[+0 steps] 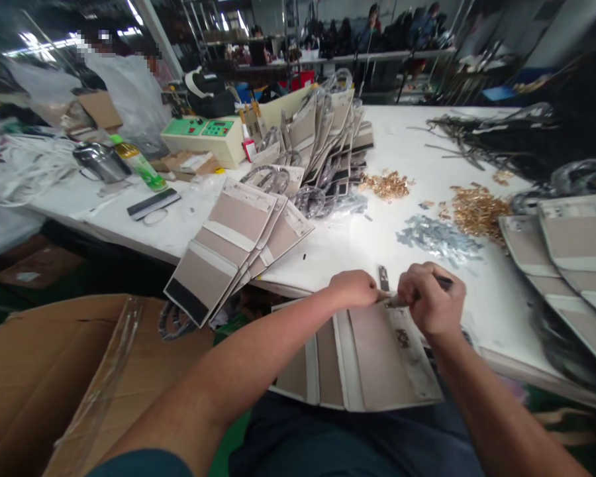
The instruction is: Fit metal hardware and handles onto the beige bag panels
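A beige fabric panel with white strips (377, 358) lies across my lap, against the table's front edge. My right hand (432, 301) is wrapped round a dark-handled tool (444, 282); its working end points left and its exact kind is hidden. Close beside it, the fingers of my left hand (356, 289) are pinched together at the panel's upper edge, on something too small to make out. Just beyond the fingers a small metal plate with holes (383, 277) shows on the white table. Another metal fitting (402, 338) sits on the panel's white strip.
Gold metal pieces (479, 211) and silver metal plates (440, 240) lie in piles on the white table (347, 248). Similar panels are stacked at left (228, 232), behind (318, 132) and right (581, 245). A cardboard box (104, 377) stands at lower left.
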The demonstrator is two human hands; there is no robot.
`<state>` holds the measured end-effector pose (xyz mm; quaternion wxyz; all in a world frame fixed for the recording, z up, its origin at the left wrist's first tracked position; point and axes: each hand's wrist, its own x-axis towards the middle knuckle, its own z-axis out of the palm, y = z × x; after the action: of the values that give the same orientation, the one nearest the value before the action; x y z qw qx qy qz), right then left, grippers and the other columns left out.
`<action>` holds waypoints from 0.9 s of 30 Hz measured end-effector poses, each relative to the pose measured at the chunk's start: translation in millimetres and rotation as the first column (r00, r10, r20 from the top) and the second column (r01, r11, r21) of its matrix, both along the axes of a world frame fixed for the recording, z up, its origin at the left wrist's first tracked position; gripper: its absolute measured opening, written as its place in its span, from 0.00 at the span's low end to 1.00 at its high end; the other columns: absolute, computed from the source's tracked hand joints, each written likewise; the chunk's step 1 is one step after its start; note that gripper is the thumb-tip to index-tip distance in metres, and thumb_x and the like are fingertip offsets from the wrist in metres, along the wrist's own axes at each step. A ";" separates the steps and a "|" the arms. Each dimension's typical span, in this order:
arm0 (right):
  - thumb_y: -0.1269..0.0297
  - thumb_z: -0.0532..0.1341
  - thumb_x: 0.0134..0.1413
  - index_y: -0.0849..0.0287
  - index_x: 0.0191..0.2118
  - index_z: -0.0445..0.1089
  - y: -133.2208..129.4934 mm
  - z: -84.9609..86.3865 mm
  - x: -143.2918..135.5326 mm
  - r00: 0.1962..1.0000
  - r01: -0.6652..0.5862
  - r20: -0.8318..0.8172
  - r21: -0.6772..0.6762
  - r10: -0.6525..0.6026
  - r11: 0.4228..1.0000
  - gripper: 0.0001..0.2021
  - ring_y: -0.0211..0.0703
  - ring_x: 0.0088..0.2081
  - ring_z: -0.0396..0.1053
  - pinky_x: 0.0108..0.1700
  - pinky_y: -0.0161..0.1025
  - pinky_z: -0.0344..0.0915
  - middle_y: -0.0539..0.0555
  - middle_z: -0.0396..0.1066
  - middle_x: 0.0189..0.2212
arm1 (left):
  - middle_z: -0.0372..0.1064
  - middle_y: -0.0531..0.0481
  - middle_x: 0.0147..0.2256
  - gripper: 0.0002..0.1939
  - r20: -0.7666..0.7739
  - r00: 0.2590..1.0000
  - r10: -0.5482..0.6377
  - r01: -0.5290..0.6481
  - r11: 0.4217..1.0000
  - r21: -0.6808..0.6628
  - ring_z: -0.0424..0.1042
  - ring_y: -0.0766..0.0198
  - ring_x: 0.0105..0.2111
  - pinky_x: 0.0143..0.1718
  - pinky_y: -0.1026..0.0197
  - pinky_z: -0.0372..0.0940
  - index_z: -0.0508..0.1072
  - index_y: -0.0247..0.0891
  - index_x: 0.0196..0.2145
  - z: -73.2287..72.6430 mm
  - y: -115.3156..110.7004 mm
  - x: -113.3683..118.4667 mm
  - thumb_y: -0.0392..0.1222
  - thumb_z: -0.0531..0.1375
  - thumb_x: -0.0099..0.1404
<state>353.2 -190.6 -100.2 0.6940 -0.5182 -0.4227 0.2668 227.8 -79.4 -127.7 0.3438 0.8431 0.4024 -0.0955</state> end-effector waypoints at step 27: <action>0.46 0.65 0.62 0.53 0.18 0.64 -5.7 -22.4 9.4 0.970 0.033 0.242 -0.235 0.026 0.971 0.25 0.43 0.21 0.62 0.25 0.41 0.60 0.50 0.65 0.17 | 0.78 0.38 0.52 0.25 0.742 0.555 0.375 -0.730 0.648 0.218 0.76 0.43 0.55 0.63 0.40 0.69 0.78 0.42 0.51 -28.3 -125.2 -199.5 0.58 0.72 0.62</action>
<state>362.6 -196.3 -122.6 0.5704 -0.6270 -0.4686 0.2487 28.4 -204.6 -156.0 0.2366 0.7002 0.5240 0.4232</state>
